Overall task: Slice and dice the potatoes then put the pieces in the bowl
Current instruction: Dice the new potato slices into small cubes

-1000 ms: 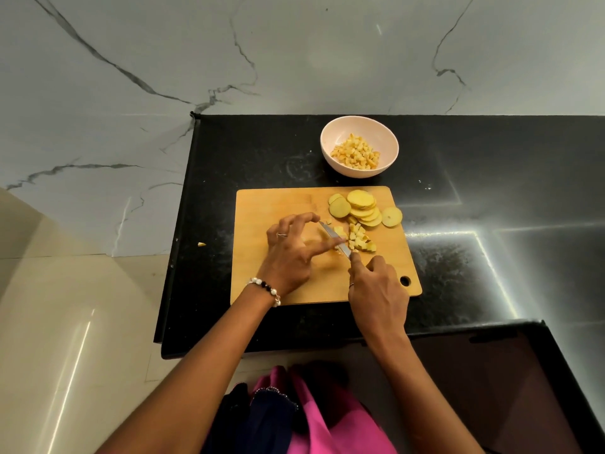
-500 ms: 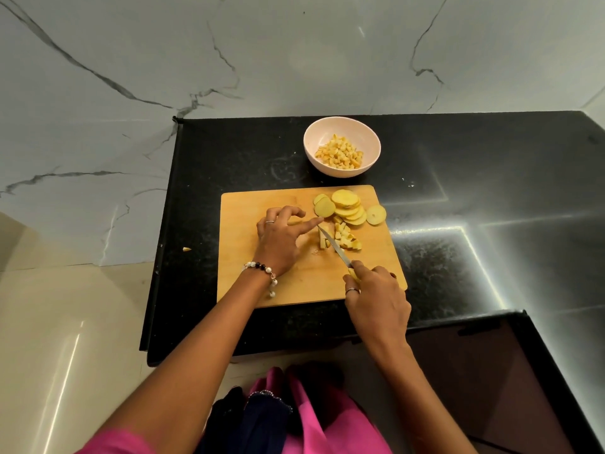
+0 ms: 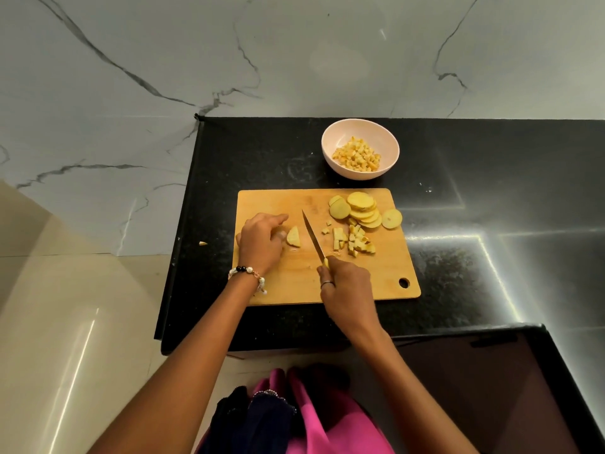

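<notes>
Left hand (image 3: 262, 242) pins a half-round potato piece (image 3: 293, 236) at 9 o'clock on the cutting board (image 3: 294, 283), fingers curled, likely to keep clear of the edge. Right hand (image 3: 347, 286) is closed around the knife (image 3: 313, 235) handle, blade pointing to 11, just right of that piece. Diced pile (image 3: 355, 239) sits at board centre; slice stack (image 3: 360, 209) at 1 o'clock, about seven rounds, awaiting dicing. One bowl (image 3: 391, 142) at 12 on the desk (image 3: 491, 191), part-filled with cubes. One stray bit (image 3: 203, 243) off-board at 9.
</notes>
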Demonstrator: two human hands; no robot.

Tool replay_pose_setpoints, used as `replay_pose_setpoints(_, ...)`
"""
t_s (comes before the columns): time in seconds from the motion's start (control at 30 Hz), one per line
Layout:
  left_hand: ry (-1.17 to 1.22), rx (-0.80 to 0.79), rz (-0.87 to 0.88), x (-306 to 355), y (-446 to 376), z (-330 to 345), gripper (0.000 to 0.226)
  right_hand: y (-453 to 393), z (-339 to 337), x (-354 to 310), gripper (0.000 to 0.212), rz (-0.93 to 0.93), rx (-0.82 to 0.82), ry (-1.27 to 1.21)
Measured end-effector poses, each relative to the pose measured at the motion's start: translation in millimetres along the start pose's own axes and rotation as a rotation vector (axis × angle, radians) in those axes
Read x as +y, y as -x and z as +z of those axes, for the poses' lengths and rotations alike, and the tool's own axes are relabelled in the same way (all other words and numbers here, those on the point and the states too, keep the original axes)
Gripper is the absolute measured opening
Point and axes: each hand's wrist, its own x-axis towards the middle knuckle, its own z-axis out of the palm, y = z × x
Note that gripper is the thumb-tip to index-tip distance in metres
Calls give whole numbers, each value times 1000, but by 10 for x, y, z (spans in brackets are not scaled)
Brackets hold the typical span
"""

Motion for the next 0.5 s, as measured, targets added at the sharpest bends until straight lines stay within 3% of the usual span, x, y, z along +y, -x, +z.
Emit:
replay_pose_setpoints(0.17, -172, -190, 15, -18, 26, -43, 56, -113, 245, -74, 25, -51, -32, 114)
replay_pose_setpoints(0.33, -32, -127, 21, 11, 47, -2, 50, -122, 363, -103, 26, -58, -45, 215)
replay_pose_setpoints(0.5, -43, -92, 24, 53, 52, -8, 42, -96, 459, -116, 26, -52, -67, 243)
